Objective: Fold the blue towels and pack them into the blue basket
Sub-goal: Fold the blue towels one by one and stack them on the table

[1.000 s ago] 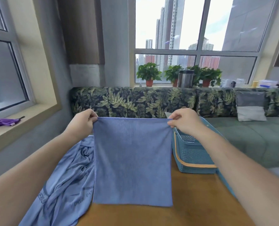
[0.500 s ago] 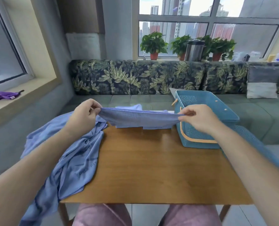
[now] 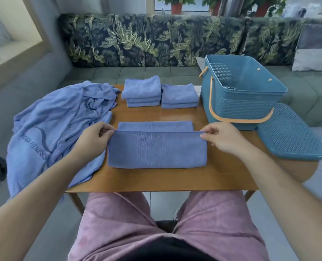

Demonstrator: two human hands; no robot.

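Left hand: the left hand pinches the upper left corner of the towel's top layer, thumb and fingertips closed on the hem.

Right hand: the right hand pinches the upper right corner of the same layer in the same way.

Towel in hand: the blue towel lies flat at the middle of the desk, doubled over. Its top layer stops short of the far edge, so a strip of the under layer shows beyond it.

Folded stacks: two piles of folded blue towels sit side by side at the far edge of the desk. The left pile looks three high and the right pile two high (the lower edges are hard to count).

Large cloth: a crumpled blue cloth printed "YOGA FITNESS" covers the left end of the desk and hangs over its side, just beside the left hand.

Basket: the blue basket stands upright on the far right of the desk, near the right pile, with its orange handle dropped down the near wall.

Lid: the perforated blue lid lies just right of the basket, jutting past the desk's right edge.

Background: a leaf-patterned sofa runs behind the desk, with a grey and white cushion on it.
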